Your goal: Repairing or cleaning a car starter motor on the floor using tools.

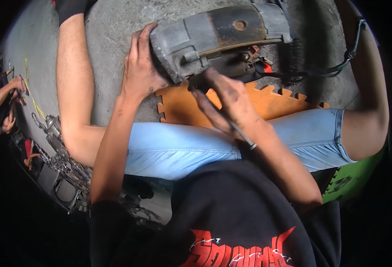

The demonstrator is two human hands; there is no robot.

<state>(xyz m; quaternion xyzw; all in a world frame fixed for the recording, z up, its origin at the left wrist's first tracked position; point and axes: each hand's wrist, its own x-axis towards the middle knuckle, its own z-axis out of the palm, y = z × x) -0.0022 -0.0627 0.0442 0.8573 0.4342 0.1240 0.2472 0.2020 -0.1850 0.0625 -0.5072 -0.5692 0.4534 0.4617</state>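
A grey metal machine assembly [182, 33] with a curved, rusty dark band spans the top centre, above an orange foam mat [271, 100]. My left hand [140, 66] grips its left end, fingers over the edge. My right hand [225, 100] is just under its lower left part, fingers curled at a dark piece whose detail I cannot make out. A slim metal tool [245, 135] is held in that hand, its end sticking out below the palm. Black cables [316, 74] run right from beneath the assembly, near a small red piece [265, 66].
My legs bend around the work on a concrete floor [111, 31]. At left lie greasy metal parts [67, 164] and a yellow cord [39, 109]; other people [2, 102] are at the far left edge. A green mat [351, 178] lies at lower right.
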